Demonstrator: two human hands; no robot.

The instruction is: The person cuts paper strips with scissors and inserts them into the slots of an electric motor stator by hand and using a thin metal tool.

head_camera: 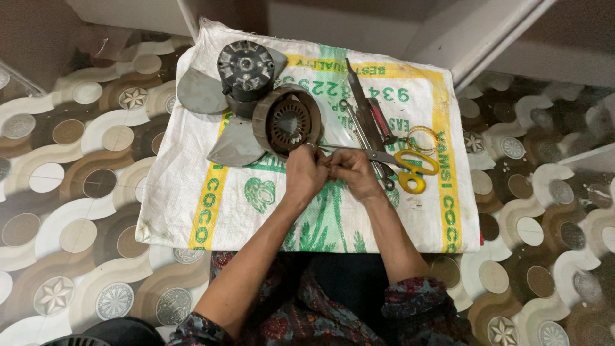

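My left hand (305,173) and my right hand (353,172) meet over a white woven sack (192,205) spread on the floor. Their fingertips pinch something small between them; it is too small to identify. Just beyond the left hand lies a round brown motor stator ring (287,120) with slotted core. Behind it stands a dark fan motor housing (245,68) with grey fan blades (200,93) attached.
Yellow-handled scissors (413,168) lie right of my right hand. A flat metal file (360,102), a red-handled tool (383,122) and a loop of copper wire (423,138) rest beyond them. Patterned brown and white floor tiles (77,192) surround the sack.
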